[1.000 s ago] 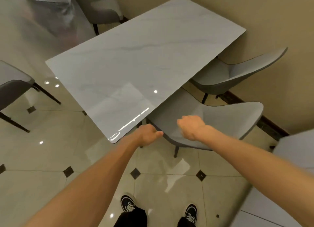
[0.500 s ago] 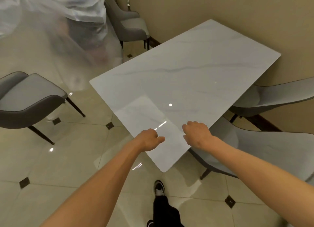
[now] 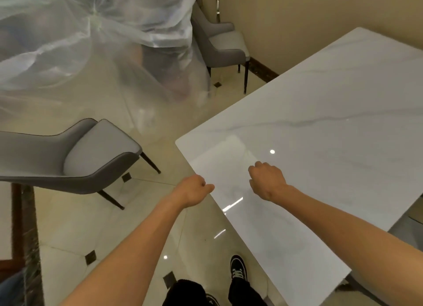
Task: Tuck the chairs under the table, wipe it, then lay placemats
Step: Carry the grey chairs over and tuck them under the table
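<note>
— Fingers on both hands are curled in, holding nothing. The left hand (image 3: 194, 189) hangs in a loose fist over the floor, right at the bench's near long edge; the right hand (image 3: 267, 181) is a fist above the bench top. Whether either one touches the bench cannot be told.

— And the bench itself?

— The white marble-look bench (image 3: 320, 127) runs from the lower right up toward the beige wall (image 3: 320, 15), its top bare and glossy with light spots on it.

— Chairs?

— One grey chair (image 3: 75, 154) stands out on the tiled floor (image 3: 75, 232) to the left, well apart from the bench, its seat turned toward it. A second grey chair (image 3: 225, 47) sits farther off by the wall, beyond the bench's far corner. A sliver of grey shows at the bench's right edge, too little to identify.

— Anything else?

— Black trousers and black sneakers (image 3: 238, 268) below, beside the bench's edge. The upper left is a blurred, smeared patch; nothing can be read there.
</note>
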Action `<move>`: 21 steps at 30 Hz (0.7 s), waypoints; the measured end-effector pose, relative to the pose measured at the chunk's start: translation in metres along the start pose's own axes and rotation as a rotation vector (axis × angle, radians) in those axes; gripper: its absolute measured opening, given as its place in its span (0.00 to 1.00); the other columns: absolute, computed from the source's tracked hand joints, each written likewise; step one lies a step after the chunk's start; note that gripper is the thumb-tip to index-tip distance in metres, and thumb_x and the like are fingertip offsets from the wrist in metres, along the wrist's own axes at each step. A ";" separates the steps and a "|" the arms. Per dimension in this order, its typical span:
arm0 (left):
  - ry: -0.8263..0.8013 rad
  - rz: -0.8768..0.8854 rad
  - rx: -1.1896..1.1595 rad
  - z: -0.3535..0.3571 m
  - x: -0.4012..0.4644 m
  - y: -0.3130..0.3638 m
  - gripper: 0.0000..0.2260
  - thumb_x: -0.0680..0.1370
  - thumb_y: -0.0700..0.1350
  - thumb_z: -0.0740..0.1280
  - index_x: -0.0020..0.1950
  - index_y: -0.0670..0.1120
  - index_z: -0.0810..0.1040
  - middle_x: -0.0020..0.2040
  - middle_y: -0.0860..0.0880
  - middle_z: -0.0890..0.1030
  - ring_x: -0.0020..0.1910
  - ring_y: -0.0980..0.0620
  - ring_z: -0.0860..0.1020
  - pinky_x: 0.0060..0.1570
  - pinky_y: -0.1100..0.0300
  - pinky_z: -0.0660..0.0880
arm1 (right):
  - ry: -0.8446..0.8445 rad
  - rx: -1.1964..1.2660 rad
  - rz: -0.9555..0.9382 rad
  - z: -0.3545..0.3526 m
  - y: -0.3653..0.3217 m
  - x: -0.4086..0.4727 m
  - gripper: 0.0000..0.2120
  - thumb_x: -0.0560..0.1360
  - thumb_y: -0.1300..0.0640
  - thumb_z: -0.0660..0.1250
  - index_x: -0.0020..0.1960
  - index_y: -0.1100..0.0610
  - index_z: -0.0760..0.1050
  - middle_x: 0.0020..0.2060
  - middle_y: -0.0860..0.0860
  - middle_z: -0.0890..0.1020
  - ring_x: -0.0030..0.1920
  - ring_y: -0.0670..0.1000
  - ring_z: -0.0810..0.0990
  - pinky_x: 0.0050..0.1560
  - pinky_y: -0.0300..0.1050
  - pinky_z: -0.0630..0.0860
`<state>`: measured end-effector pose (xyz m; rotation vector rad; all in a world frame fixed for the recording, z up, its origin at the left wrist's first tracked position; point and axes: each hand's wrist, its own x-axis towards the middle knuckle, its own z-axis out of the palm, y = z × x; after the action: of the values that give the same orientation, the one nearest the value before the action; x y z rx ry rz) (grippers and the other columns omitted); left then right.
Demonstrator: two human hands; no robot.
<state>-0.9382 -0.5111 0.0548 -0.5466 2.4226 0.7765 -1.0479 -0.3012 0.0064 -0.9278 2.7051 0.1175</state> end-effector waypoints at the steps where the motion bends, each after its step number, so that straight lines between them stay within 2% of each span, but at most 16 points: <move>1: -0.022 -0.004 0.005 -0.008 0.009 -0.005 0.18 0.81 0.55 0.62 0.41 0.42 0.74 0.36 0.48 0.74 0.36 0.51 0.72 0.40 0.56 0.69 | 0.005 -0.006 -0.008 -0.007 -0.008 0.012 0.03 0.77 0.60 0.61 0.50 0.58 0.72 0.48 0.54 0.75 0.43 0.53 0.72 0.39 0.45 0.64; 3: -0.059 0.007 0.014 -0.024 0.028 -0.013 0.16 0.81 0.56 0.62 0.43 0.44 0.74 0.40 0.48 0.75 0.39 0.51 0.73 0.42 0.56 0.69 | -0.002 -0.004 -0.021 -0.019 -0.020 0.035 0.01 0.77 0.61 0.60 0.47 0.58 0.70 0.48 0.54 0.75 0.42 0.54 0.70 0.40 0.45 0.64; 7: -0.100 0.056 0.016 -0.063 0.073 -0.031 0.13 0.81 0.56 0.62 0.46 0.47 0.73 0.44 0.47 0.75 0.42 0.50 0.73 0.43 0.56 0.70 | 0.001 0.014 0.038 -0.035 -0.037 0.082 0.05 0.78 0.60 0.59 0.45 0.57 0.64 0.49 0.54 0.75 0.42 0.53 0.69 0.40 0.45 0.63; 10: -0.103 0.074 -0.004 -0.101 0.108 -0.047 0.15 0.81 0.56 0.61 0.50 0.45 0.76 0.48 0.46 0.78 0.44 0.49 0.75 0.48 0.55 0.75 | -0.029 0.021 0.110 -0.043 -0.054 0.128 0.02 0.78 0.59 0.59 0.47 0.57 0.68 0.50 0.54 0.75 0.43 0.53 0.69 0.41 0.44 0.65; 13: -0.086 0.121 0.038 -0.141 0.137 -0.068 0.18 0.82 0.55 0.60 0.57 0.41 0.78 0.55 0.44 0.80 0.51 0.47 0.78 0.56 0.51 0.75 | -0.035 0.056 0.201 -0.047 -0.076 0.172 0.06 0.78 0.58 0.58 0.51 0.58 0.72 0.50 0.53 0.76 0.47 0.54 0.75 0.41 0.44 0.66; 15: -0.102 0.134 0.096 -0.170 0.154 -0.086 0.20 0.82 0.55 0.60 0.63 0.41 0.77 0.59 0.44 0.79 0.56 0.45 0.78 0.56 0.52 0.76 | -0.048 0.092 0.238 -0.052 -0.094 0.198 0.07 0.79 0.58 0.58 0.52 0.58 0.73 0.49 0.53 0.76 0.47 0.54 0.75 0.41 0.44 0.68; 16: -0.130 0.146 0.147 -0.185 0.163 -0.094 0.19 0.82 0.55 0.60 0.62 0.42 0.77 0.59 0.45 0.79 0.56 0.45 0.78 0.54 0.54 0.75 | -0.047 0.103 0.254 -0.054 -0.103 0.210 0.07 0.79 0.57 0.58 0.53 0.58 0.74 0.49 0.53 0.76 0.45 0.53 0.74 0.41 0.43 0.68; 18: -0.149 0.160 0.233 -0.217 0.188 -0.109 0.16 0.82 0.55 0.60 0.55 0.44 0.77 0.53 0.46 0.79 0.53 0.45 0.78 0.47 0.55 0.73 | -0.028 0.133 0.287 -0.060 -0.120 0.234 0.07 0.79 0.57 0.59 0.51 0.58 0.74 0.49 0.53 0.77 0.42 0.51 0.71 0.41 0.42 0.68; 19: -0.134 0.165 0.270 -0.231 0.200 -0.115 0.16 0.82 0.56 0.59 0.54 0.44 0.76 0.52 0.46 0.79 0.53 0.46 0.78 0.47 0.55 0.74 | -0.019 0.145 0.293 -0.064 -0.128 0.243 0.06 0.79 0.57 0.59 0.50 0.57 0.73 0.48 0.52 0.77 0.41 0.51 0.71 0.40 0.42 0.69; 21: -0.112 0.169 0.333 -0.254 0.221 -0.121 0.19 0.82 0.56 0.59 0.60 0.42 0.77 0.55 0.45 0.79 0.54 0.46 0.78 0.54 0.52 0.76 | -0.020 0.167 0.302 -0.073 -0.141 0.261 0.06 0.79 0.56 0.59 0.49 0.57 0.72 0.47 0.52 0.76 0.41 0.51 0.71 0.40 0.42 0.68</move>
<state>-1.1391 -0.8069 0.0502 -0.1657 2.4439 0.4400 -1.1755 -0.5784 0.0032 -0.4657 2.7667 -0.0386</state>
